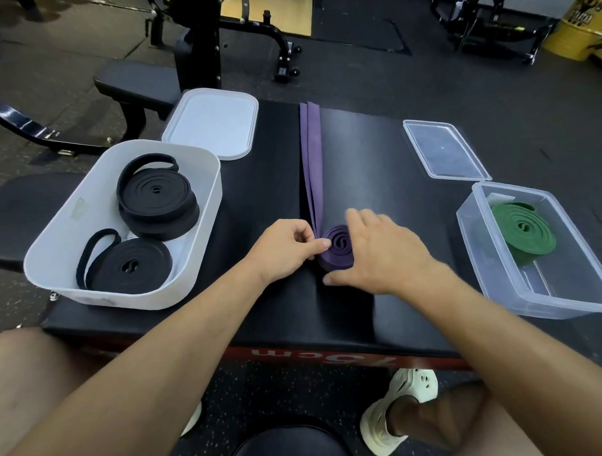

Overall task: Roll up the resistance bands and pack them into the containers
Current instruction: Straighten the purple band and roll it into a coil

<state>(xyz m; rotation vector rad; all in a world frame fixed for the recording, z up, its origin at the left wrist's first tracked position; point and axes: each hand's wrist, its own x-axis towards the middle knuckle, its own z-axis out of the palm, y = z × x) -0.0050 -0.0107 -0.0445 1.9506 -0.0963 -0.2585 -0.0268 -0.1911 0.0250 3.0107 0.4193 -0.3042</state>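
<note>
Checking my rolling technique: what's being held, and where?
The purple band, at its rolled end: the left hand pinches the coil's left edge, the right hand lies over it.

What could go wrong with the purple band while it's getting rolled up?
The purple roll is only partly wound; if the left hand loses its pinch, it might spring loose. The long tail lying flat could twist and wind on crooked. A loose roll may fit badly beside the green roll in the clear container.
</note>
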